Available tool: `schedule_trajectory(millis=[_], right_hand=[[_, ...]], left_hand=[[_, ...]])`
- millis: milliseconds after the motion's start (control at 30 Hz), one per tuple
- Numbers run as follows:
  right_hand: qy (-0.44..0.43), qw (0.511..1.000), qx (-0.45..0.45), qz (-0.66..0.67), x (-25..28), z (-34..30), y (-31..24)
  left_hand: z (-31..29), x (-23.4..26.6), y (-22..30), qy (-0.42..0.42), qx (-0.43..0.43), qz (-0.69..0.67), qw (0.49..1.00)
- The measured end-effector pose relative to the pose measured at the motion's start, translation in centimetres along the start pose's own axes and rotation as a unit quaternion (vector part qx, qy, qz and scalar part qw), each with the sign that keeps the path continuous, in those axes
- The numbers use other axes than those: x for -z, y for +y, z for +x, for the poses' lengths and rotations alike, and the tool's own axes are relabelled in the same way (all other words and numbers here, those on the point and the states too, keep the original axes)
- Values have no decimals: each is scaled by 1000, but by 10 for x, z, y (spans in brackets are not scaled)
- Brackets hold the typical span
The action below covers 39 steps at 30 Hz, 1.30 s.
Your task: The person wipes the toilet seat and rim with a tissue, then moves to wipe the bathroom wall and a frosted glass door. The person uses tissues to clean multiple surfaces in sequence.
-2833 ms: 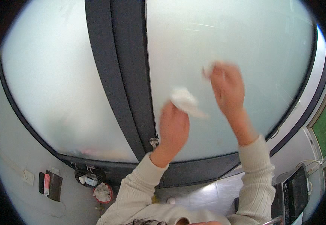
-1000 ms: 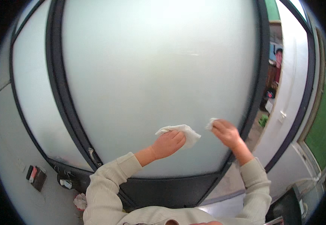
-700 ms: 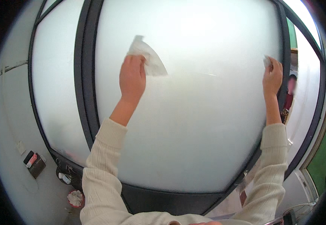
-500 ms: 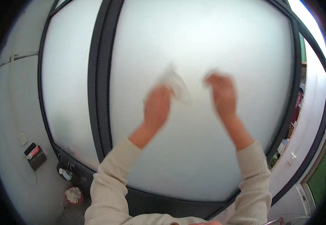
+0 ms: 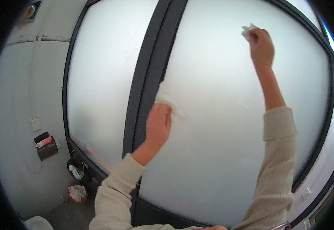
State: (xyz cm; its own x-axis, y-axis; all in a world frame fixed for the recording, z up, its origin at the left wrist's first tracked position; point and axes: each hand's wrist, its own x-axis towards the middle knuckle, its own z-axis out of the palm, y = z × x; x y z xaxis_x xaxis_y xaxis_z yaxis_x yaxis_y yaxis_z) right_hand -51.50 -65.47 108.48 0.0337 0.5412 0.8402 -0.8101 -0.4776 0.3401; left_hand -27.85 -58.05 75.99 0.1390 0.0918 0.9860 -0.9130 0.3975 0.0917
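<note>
A large frosted glass panel (image 5: 209, 153) in a dark frame fills the middle of the view. My left hand (image 5: 158, 126) is closed on a thin white tissue (image 5: 164, 95), which spreads above the fingers near the panel's left frame bar. Higher up and to the right, my right hand (image 5: 263, 49) grips a smaller crumpled white tissue (image 5: 247, 32) in front of the upper glass. Its ragged edge sticks out past the fingers. Whether either tissue touches the glass, I cannot tell.
A second frosted pane (image 5: 101, 73) stands left of the dark frame bar (image 5: 151, 61). Along the left wall are a light switch (image 5: 36, 124) and a dark holder (image 5: 48, 150) with small items on top. Lower down sit a black basket (image 5: 83, 174) and a red bin (image 5: 77, 193) filled with white paper.
My right hand has risen up and to the right, and a tissue now shows plainly in it. The view has swung left, bringing my left hand closer to the frame bar.
</note>
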Motion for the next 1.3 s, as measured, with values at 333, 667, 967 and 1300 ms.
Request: schedule_trajectory(millis=[333,667,967,1300], right_hand=[[-319,841,313,307,36,-146,-201],[-117,959,163,199,-62,-87,-249],[-564,663,323,370,75,-213,-224],[-126,930,123,323,-7,-126,-189]], left_hand=[[-190,39,38,-347,57,-138,926],[-212,36,52,-271,90,-105,953],[-222,42,68,-305,134,-90,939],[-238,31,83,-195,157,-121,961]])
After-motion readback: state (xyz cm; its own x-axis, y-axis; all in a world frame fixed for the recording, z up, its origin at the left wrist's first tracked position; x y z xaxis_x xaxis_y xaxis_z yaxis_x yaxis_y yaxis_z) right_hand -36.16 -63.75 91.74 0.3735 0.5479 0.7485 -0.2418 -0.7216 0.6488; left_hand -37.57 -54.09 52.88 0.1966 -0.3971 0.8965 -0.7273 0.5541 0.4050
